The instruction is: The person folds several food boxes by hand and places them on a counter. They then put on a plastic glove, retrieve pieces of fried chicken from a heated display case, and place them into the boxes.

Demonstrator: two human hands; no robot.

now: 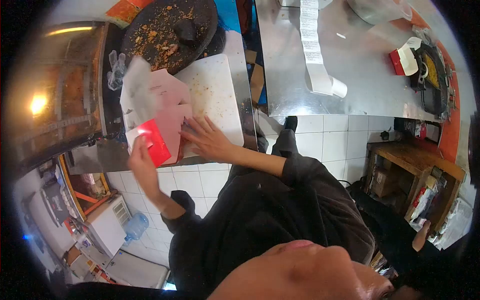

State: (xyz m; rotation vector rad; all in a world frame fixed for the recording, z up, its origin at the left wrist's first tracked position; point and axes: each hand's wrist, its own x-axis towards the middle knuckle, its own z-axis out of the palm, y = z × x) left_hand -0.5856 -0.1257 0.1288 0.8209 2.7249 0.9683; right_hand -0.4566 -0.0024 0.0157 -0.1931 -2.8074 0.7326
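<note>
An unfolded food carton (165,92), white inside with red outer panels, lies at the worktop's front left, partly over a white cutting board (220,95). My left hand (143,162) is closed on a red flap at the carton's near side, with its fingertips at the flap's edge. Against the carton's right side rests my right hand (211,140), fingers spread and pointing left, holding nothing. Part of the carton's upper left looks smeared in this view. Behind it stands a big dark round pan (172,55) strewn with brown crumbs. Crumbs and stains dot the board too.
A clear plastic glove (116,70) lies left of the carton. Across a gap stands a steel table (285,65) with a long receipt strip (311,37), a red-and-white box (404,61) and a black tray (432,82). Another person's hand (422,237) shows at lower right.
</note>
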